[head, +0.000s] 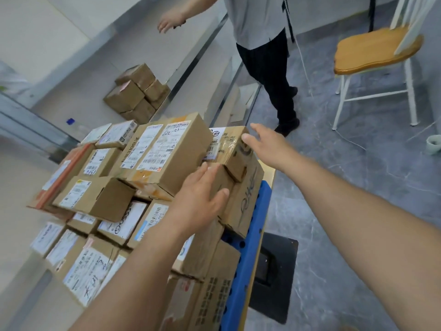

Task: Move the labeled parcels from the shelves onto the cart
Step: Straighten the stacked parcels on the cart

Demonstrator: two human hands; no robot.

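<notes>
The blue cart (245, 254) carries a tall stack of several brown labeled parcels. A large parcel (164, 151) with white labels lies on top. To its right sits a taped parcel (232, 149) with a dark printed mark. My left hand (200, 197) rests with straight fingers against a small brown parcel (222, 180) below these two. My right hand (267, 144) hovers open at the taped parcel's right corner, its fingertips at the edge. More brown parcels (137, 94) sit stacked on the pale shelf (78, 91) behind the cart.
Another person (265, 56) in a grey shirt and dark trousers stands beyond the cart, one hand stretched over the shelf. A white chair (374, 48) with a wooden seat stands at the right. A black mat (274, 275) lies on the grey floor beside the cart.
</notes>
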